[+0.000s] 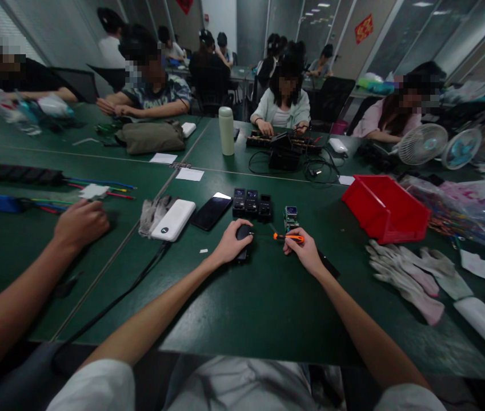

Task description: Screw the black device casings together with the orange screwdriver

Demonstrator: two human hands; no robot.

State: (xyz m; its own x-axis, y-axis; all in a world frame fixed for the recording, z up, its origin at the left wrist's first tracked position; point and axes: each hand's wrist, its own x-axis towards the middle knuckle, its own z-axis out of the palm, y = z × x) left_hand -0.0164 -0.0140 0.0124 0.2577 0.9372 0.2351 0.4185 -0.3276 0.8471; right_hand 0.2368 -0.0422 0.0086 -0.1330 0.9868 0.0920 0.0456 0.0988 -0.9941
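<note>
My left hand [232,242] is closed round a small black device [243,251] on the green table. In my right hand [302,248] is an orange screwdriver [288,237], its tip pointing left toward the device, with a gap between them. Just beyond my right hand lies a green circuit board [291,216] with a small screen. Behind my left hand several black modules [251,202] stand in a row. A black phone [212,211] and a white power bank [174,220] lie to the left. My left palm is hidden.
Another person's hand [81,222] rests at the left near wired power strips [11,173]. A red bin [385,211], grey gloves [405,279] and bagged wires [456,214] are on the right. A green bottle [226,131] stands farther back. Several people sit across the table.
</note>
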